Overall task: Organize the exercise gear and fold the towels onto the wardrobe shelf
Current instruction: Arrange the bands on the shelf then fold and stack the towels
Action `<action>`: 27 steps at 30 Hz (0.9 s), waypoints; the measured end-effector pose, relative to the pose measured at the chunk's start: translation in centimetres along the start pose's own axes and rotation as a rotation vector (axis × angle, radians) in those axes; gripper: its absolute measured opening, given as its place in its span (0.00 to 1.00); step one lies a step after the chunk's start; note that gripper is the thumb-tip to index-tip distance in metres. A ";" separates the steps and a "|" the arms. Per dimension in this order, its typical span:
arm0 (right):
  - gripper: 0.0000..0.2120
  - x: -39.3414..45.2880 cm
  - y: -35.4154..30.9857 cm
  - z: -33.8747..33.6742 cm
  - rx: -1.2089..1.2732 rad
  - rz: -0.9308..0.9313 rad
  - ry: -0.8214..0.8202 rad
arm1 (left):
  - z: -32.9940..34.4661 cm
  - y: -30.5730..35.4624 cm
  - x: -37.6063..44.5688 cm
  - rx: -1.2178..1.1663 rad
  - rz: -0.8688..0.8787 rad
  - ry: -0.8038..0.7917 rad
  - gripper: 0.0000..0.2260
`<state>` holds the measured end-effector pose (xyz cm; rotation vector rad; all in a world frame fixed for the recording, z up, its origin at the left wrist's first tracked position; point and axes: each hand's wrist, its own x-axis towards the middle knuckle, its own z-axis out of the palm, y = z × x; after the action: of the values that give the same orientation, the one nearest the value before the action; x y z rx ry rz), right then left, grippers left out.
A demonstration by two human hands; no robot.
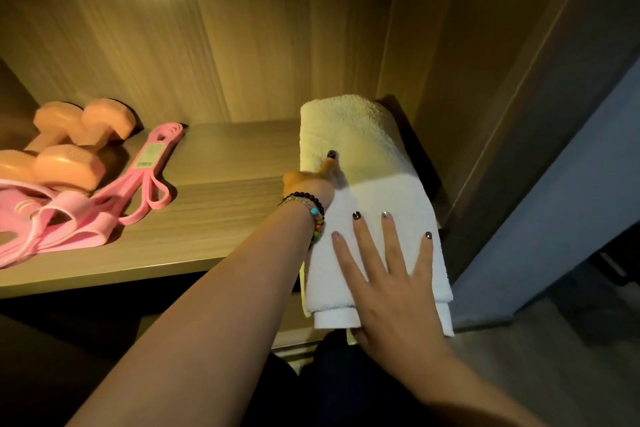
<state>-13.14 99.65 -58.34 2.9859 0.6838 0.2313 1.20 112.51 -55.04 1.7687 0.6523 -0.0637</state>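
Note:
A folded white towel (pixel 363 135) lies on the right end of the wooden wardrobe shelf (pixel 221 204), its near end hanging over the shelf's front edge. My left hand (pixel 308 184) holds the towel's left side, with the thumb on top and the fingers hidden beside or under it. My right hand (pixel 388 274) rests flat on the towel's near end with its fingers spread and straight, and its thumb is out of sight below the front fold. Two peach dumbbells (pixel 69 139) and pink resistance bands (pixel 138 180) lie at the shelf's left.
The wardrobe's back panel (pixel 225 28) and right side wall (pixel 467 62) close in the towel. A grey door edge (pixel 554 166) stands to the right. A lower shelf edge (pixel 291 340) shows beneath my arms. Bare shelf lies between the bands and the towel.

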 end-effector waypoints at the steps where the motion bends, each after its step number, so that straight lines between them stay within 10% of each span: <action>1: 0.59 0.3 0.2 0.1 -0.011 0.005 0.017 | -0.2 0.2 -0.4 -0.034 0.003 -0.003 0.27; 9: 0.56 2.6 4.2 -1.3 -0.016 0.010 0.077 | -3.3 -5.1 -0.9 -0.118 0.517 -0.236 0.23; 27: 0.42 10.9 7.6 -3.4 0.154 -0.019 -0.129 | -3.4 -4.9 1.5 -0.545 0.276 -0.249 0.13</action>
<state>-0.75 97.66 -52.77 3.1031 0.7472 -0.0161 -0.78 116.91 -58.82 1.2786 0.2088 0.0772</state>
